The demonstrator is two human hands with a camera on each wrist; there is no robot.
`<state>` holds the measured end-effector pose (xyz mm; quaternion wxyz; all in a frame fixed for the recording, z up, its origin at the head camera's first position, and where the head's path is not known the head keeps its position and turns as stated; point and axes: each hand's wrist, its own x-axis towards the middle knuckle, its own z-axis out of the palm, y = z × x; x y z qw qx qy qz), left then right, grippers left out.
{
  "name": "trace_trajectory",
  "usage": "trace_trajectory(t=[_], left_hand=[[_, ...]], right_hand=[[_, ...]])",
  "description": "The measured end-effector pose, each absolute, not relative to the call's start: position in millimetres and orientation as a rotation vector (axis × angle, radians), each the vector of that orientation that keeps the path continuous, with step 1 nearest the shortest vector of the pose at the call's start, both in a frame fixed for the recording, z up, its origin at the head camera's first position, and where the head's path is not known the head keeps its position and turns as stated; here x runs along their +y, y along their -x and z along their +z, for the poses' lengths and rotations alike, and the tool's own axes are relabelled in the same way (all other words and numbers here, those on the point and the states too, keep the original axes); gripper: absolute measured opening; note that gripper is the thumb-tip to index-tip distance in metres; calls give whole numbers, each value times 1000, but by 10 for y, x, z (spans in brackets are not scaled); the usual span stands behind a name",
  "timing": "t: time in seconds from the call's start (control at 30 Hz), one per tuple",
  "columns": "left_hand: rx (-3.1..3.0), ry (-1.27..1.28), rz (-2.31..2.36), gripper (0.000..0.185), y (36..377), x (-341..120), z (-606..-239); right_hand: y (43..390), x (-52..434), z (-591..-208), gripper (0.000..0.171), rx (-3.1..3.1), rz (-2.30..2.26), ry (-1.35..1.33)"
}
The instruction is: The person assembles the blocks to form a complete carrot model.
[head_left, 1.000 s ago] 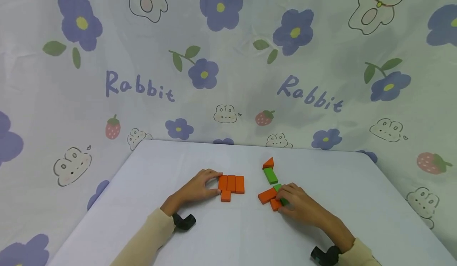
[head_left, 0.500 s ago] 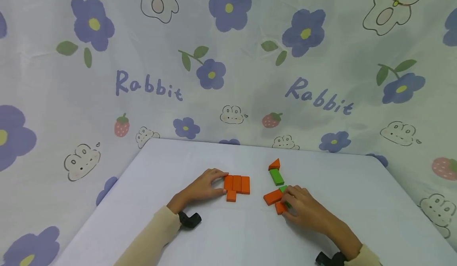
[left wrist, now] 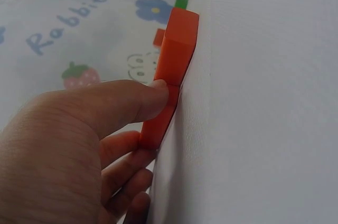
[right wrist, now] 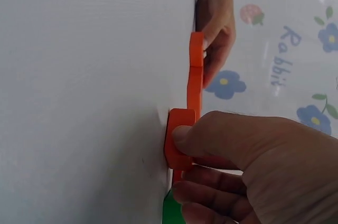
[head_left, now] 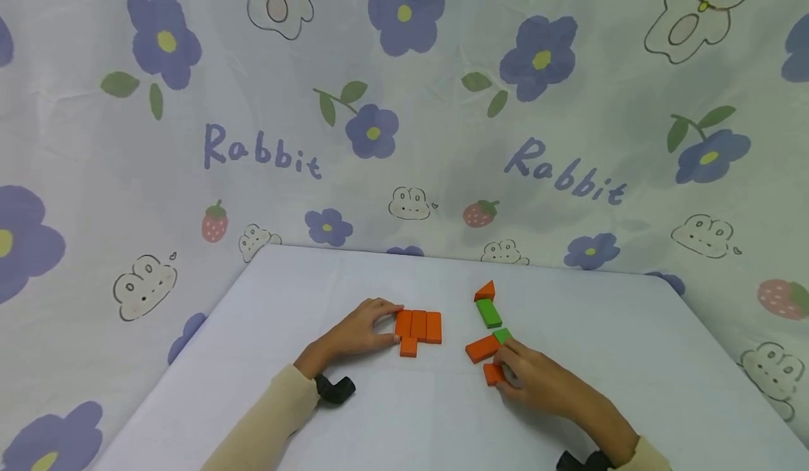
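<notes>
On the white table, three orange rectangular blocks [head_left: 418, 325] lie side by side, with a small orange block [head_left: 409, 347] below the left one. My left hand [head_left: 362, 332] pinches the leftmost rectangle between thumb and fingers; in the left wrist view its thumb presses the orange side. To the right, my right hand [head_left: 545, 381] pinches another small orange block [head_left: 491, 375], the thumb on its near face [right wrist: 179, 152]. Just above that lies a tilted orange rectangle [head_left: 482, 349], with a green block [head_left: 503, 335] at its upper right, partly behind the fingers.
Farther back, a green rectangular block [head_left: 489, 312] lies tilted, with an orange triangular block [head_left: 484, 291] at its upper end. A printed cloth [head_left: 354, 190] hangs behind the table's far edge.
My right hand has drawn the small orange block toward me, leaving a gap below the tilted rectangle. More of the green block shows. The left hand keeps its place; the head view shifted slightly.
</notes>
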<state>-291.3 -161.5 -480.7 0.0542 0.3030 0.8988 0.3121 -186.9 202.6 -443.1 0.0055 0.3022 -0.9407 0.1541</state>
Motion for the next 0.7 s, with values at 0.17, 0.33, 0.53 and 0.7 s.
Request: trace_trajectory(t=[0.17,0.33,0.53,0.7], left_hand=[[2738,-902,942,62,2895,-1611,-4792],[2740,-888,931,62,2895,-1612,-4794],[2731,-886,946,62,2892,-1614,-4788],[2722,-903,961,62,2900,-1612,-4802]], right_hand=[[1849,2024,-4411,26,-2942,497,-977],[1851,2026,-4418,25,-2961,512,-969],[1859,2025,-4419,25,-2984,537,-949],[1859,2070,-4352,27,-2963,609,-963]])
